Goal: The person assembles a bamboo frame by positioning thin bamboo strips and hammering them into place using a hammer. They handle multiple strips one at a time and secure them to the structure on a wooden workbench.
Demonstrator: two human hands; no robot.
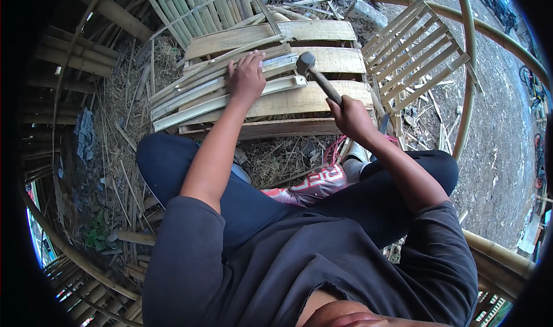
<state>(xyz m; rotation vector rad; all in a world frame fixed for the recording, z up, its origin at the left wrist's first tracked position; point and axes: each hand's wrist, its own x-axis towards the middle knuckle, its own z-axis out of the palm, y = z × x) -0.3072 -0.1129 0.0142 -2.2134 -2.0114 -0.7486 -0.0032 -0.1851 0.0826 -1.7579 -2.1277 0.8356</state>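
Observation:
My right hand (352, 118) is closed around the handle of a hammer (327, 86). The hammer's dark metal head is held over the right part of a low bench of pale boards (322, 62). My left hand (247, 78) lies across several thin wooden slats (196, 99) on the left part of the bench, its fingers bent over them. The slats run side by side at a slant, and the hand hides part of them. Whether a nail is under the fingers cannot be seen.
A slatted wooden panel (412, 56) leans at the bench's right. Behind the bench stands a panel of bamboo strips (201, 7). A red and white printed sack (314, 186) lies between my legs. Curved bamboo poles (465, 67) frame the right side, and straw and offcuts litter the ground.

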